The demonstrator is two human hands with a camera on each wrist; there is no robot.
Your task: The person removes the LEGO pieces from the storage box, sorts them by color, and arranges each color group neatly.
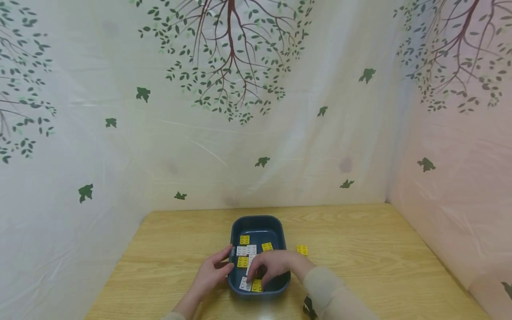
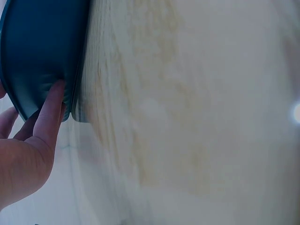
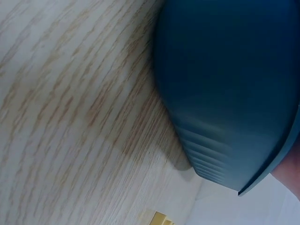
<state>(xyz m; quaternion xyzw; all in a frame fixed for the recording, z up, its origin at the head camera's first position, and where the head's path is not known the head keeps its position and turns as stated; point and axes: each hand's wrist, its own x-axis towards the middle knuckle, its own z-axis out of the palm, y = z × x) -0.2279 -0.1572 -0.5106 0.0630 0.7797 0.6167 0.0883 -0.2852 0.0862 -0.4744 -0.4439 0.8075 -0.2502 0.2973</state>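
Wood-grained tabletop [image 1: 168, 249] was spread beneath a dark blue tray [image 1: 262, 233], whose long axis was pointed away from the person. Right of the tray's near end, a small dark object [image 1: 309, 306] was partly hidden by the right sleeve [image 1: 332, 291].

At the tray's near end, a nearest white brick [image 1: 243, 284] and a nearest yellow brick [image 1: 257, 286] were set side by side. Over them the right hand [image 1: 274, 263] was bent from the tray's right side, fingers downward; whether either brick was pinched could not be told. By the left hand [image 1: 211, 273] the tray's left wall was touched with extended fingers, nothing being seen clenched.

Farther up the tray, a half-covered white brick [image 1: 251, 258] was flanked on its left by a mid-tray yellow brick [image 1: 242, 262]; beyond were placed two adjoining white bricks [image 1: 242, 251], a right-side yellow brick [image 1: 267, 246] and a farthest yellow brick [image 1: 245, 240].

Right of the tray, an outlying yellow brick [image 1: 302, 250] was left apart. The decisive relation was judged to be its place: beyond and rightward of the right fingertips, the tray's right wall intervening, the right hand nearer; by its squarish top no long axis was offered.

Behind the tray, leaf-patterned sheeting [image 1: 240, 178] was hung.
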